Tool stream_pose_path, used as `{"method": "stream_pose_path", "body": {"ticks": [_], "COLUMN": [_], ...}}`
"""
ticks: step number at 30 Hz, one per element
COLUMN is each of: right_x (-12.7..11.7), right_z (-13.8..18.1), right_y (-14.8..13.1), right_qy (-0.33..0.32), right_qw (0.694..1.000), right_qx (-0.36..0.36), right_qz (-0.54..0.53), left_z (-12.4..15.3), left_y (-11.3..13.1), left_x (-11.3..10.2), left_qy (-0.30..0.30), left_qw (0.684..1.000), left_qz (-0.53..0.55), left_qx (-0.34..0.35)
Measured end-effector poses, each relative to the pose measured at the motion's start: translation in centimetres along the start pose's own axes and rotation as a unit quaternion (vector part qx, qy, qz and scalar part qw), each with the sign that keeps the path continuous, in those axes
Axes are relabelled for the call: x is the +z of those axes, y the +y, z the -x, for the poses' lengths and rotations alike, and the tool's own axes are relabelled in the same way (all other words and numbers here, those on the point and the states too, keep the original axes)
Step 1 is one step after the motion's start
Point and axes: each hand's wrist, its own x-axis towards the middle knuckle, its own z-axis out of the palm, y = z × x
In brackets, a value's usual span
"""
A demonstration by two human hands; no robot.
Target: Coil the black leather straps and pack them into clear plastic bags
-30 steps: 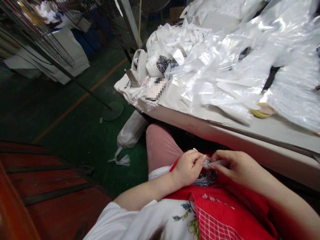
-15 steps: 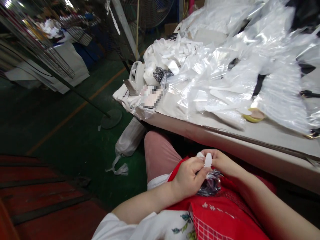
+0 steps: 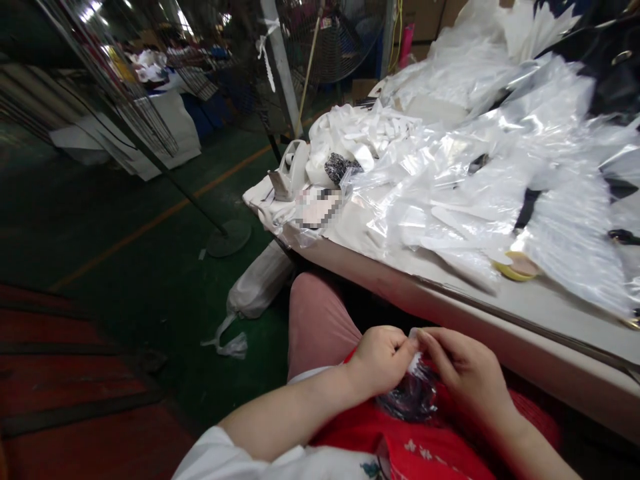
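Over my lap, my left hand [image 3: 381, 359] is closed, thumb and fingers pinching a small white strip [image 3: 414, 363]. My right hand [image 3: 461, 363] meets it from the other side, its fingertips pinched at the strip's upper end. Most of the strip is hidden by the fingers. Just beneath hangs a dark, shiny bundle [image 3: 411, 399] that looks wrapped in clear plastic; what is inside I cannot make out. It rests against the red apron [image 3: 350, 427].
On the table [image 3: 560, 320] beside me lie heaped clear plastic bags [image 3: 450, 167], a yellow tape roll [image 3: 517, 265], a tape dispenser [image 3: 293, 170] and a pile of white strips [image 3: 360, 130]. A white wrapped roll [image 3: 260, 280] lies on the floor near a stand base [image 3: 229, 239].
The white strip, whose rounded ends stood up clear, is now mostly covered by the fingers. My right hand has come round to its top end. The view has tilted slightly.
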Motion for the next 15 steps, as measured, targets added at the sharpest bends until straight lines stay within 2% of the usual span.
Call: {"method": "stream_pose_path", "body": {"ticks": [2, 4, 6, 8, 10, 12, 14, 15], "right_x": [0.3, 0.4, 0.0, -0.6, -1.2, -1.2, -0.7, -0.2], "right_z": [0.5, 0.9, 1.1, 1.1, 0.8, 0.3, -0.2, -0.4], "right_y": [0.1, -0.4, -1.3, -2.4, -3.1, -3.0, -2.3, -1.8], "right_qy": [0.035, 0.038, 0.025, 0.02, 0.049, 0.074, 0.034, -0.016], "right_qw": [0.986, 0.962, 0.952, 0.958, 0.977, 0.996, 0.995, 0.99], "right_qx": [-0.107, -0.175, -0.217, -0.237, -0.186, -0.052, 0.083, 0.119], "right_qz": [0.122, 0.204, 0.214, 0.161, 0.087, 0.024, -0.04, -0.074], "left_z": [-0.4, -0.8, -1.1, -1.2, -1.1, -0.8, -0.3, -0.1], "left_y": [-0.2, -0.4, -0.5, -0.6, -0.4, -0.1, 0.1, 0.0], "left_x": [0.3, 0.5, 0.8, 0.9, 0.8, 0.7, 0.6, 0.5], "left_qy": [-0.004, -0.015, -0.029, -0.034, -0.021, 0.001, 0.006, 0.003], "left_qw": [1.0, 0.999, 0.997, 0.992, 0.994, 0.998, 0.999, 0.999], "left_qz": [-0.009, -0.008, 0.004, 0.016, 0.008, -0.013, -0.035, -0.047], "left_qx": [-0.003, -0.031, -0.077, -0.119, -0.107, -0.056, -0.018, -0.018]}}
